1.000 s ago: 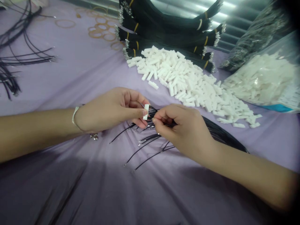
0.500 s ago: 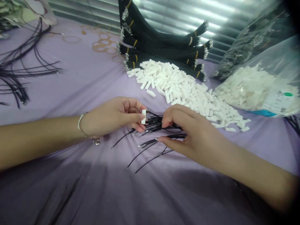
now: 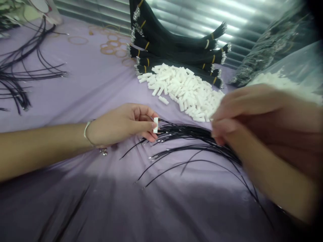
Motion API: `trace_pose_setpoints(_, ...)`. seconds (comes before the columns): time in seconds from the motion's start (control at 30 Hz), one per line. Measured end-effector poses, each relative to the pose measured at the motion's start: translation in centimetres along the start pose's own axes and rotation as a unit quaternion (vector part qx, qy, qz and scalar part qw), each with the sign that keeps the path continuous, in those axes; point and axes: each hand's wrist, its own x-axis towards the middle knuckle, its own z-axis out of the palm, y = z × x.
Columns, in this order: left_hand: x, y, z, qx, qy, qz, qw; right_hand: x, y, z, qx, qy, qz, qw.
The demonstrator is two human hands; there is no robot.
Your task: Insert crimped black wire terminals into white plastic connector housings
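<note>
Thumb and fingers of my left hand (image 3: 137, 124) pinch a small white plastic connector housing (image 3: 155, 125) held upright. At least one black wire runs from the housing to the right. Beneath and beside it lies a loose bunch of black wires (image 3: 186, 129) with metal terminals at their ends. My right hand (image 3: 254, 124), smeared by motion, is over the right part of the bunch, thumb and fingertips pressed together. What lies between those fingertips cannot be made out.
A heap of white housings (image 3: 181, 87) lies behind the hands. Farther back are banded bundles of black wires (image 3: 171, 43). A clear bag (image 3: 302, 67) stands at the right. Loose wires (image 3: 25, 74) and rubber bands (image 3: 111, 47) lie at the left on the purple cloth (image 3: 101, 201).
My right hand has moved right and towards the camera, away from the wire ends, and its fingers have closed together. My left hand stays in place with the housing.
</note>
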Motion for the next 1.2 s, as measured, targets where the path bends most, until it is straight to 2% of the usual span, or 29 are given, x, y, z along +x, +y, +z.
trace_pose_setpoints(0.07, 0.0, 0.0, 0.0, -0.003, 0.000, -0.001, 1.000, 0.0, 0.9, 1.4, -0.009, -0.044, -0.021, 0.999)
trace_pose_setpoints(0.13, 0.1, 0.0, 0.0, -0.006, -0.004, -0.001, 1.000, -0.1, 2.0, 3.1, 0.000, -0.088, -0.001, 0.996)
trace_pose_setpoints(0.3, 0.3, -0.3, -0.2, -0.006, -0.028, 0.012, 1.000, 0.0, 3.2, 5.3, -0.007, -0.076, 0.066, 0.995)
trace_pose_setpoints(0.57, 0.3, -0.4, -0.2, -0.009, -0.030, 0.019, 0.999, 0.2, 3.2, 5.5, -0.017, -0.054, 0.061, 0.997)
trace_pose_setpoints(0.8, 0.3, -0.3, -0.1, -0.003, -0.024, 0.019, 1.000, -0.1, 3.0, 5.9, -0.082, -0.005, -0.022, 0.996)
trace_pose_setpoints(1.2, 0.2, 0.2, 0.3, -0.007, -0.028, 0.023, 0.999, -0.1, 3.1, 5.5, -0.004, -0.032, 0.061, 0.998)
